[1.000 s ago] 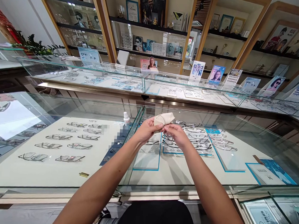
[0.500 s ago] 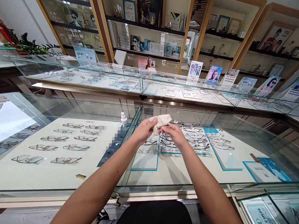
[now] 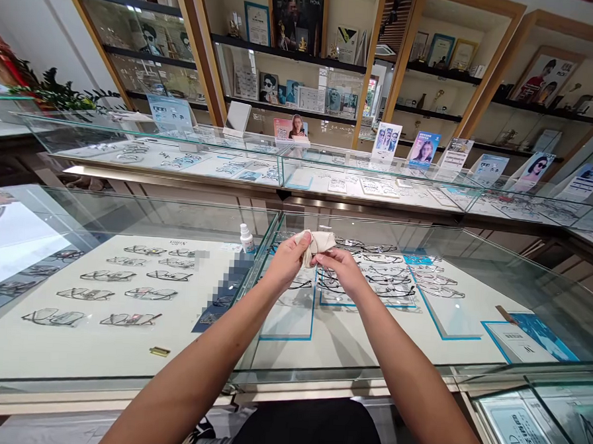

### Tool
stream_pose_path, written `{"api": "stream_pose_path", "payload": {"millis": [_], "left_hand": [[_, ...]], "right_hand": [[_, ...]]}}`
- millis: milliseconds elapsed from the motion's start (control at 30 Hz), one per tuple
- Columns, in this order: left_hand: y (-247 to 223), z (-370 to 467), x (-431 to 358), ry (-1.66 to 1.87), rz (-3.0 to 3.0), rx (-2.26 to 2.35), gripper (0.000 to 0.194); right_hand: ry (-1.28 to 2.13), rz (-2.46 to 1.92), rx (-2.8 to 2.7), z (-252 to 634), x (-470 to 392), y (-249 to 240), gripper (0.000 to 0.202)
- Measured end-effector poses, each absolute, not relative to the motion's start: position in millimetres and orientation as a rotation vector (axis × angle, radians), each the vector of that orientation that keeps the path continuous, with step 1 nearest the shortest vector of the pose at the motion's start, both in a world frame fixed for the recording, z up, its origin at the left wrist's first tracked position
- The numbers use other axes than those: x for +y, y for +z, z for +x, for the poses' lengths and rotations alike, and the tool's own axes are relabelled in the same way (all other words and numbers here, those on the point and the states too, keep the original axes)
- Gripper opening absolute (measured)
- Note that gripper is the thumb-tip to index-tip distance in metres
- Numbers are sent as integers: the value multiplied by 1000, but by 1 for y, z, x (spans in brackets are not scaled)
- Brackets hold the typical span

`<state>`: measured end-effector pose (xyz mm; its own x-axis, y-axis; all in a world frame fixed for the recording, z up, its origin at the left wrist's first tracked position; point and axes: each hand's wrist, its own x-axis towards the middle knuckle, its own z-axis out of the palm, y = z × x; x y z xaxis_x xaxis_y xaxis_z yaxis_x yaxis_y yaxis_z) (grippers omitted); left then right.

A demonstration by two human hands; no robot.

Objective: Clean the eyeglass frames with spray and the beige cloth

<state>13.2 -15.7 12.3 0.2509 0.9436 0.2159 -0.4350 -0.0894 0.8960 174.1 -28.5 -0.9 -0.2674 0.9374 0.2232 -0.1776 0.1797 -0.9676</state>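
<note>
Above the glass display case, my left hand (image 3: 287, 260) is closed on a cream-coloured cloth (image 3: 322, 240), the thumb pressed on its folded left part. My right hand (image 3: 341, 264) is closed at the cloth's lower right edge, thumb and fingers pinched together. Something small lies within the folds at the fingertips, too hidden to name. Several eyeglasses (image 3: 390, 290) rest under the glass beyond and below my hands. A small white bottle (image 3: 247, 236) stands to the left of my left hand.
Rows of eyeglasses (image 3: 107, 275) lie on the left case's white board. A small gold-coloured piece (image 3: 160, 351) sits near its front. Glass edges (image 3: 276, 224) divide the cases. Behind runs another glass counter (image 3: 378, 176) with upright advertising cards (image 3: 386, 142).
My hands have shifted very slightly, and the cloth's upper right end sits a little further left and lower. Both hands keep their grip.
</note>
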Motion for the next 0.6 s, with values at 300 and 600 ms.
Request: {"api": "stream_pose_path", "payload": {"millis": [300,600], "left_hand": [[14,13,-13,1261,1037,564,59],[5,23,-28,1002,1186,569,53]], "right_hand": [[1203,-711,-1172,192,-19,4,21],[1187,-693,-1096,188,-19,2,25]]}}
